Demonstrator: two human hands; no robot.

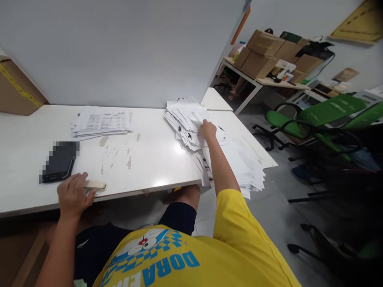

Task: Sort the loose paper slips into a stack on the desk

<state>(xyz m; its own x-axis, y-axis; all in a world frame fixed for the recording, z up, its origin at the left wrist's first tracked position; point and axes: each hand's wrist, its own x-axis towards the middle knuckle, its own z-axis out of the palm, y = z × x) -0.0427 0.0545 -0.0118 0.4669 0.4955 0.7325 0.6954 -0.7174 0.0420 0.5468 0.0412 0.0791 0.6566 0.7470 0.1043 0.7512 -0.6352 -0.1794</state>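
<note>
At the desk's front left, my left hand (73, 195) is closed round a narrow cream bar-shaped object (95, 184) with a small dark end. Its exact kind is not clear, and part of it is hidden under my fingers. Just beyond that hand lies a black handheld device (60, 161), partly pixelated. My right hand (207, 130) reaches into a messy pile of printed papers (185, 113), its fingers pinched on a sheet of paper (197, 124). My fingertips are partly hidden by the hand. More white sheets (239, 167) spread out fanwise at the desk's right edge, below my forearm.
A neater stack of printed papers (103, 121) lies at the back left of the white desk (155, 159). Behind it stands a grey partition (125, 52), with a cardboard box (18, 87) at its left. Green office chairs (314, 119) and a box-laden table (260, 81) are on the right.
</note>
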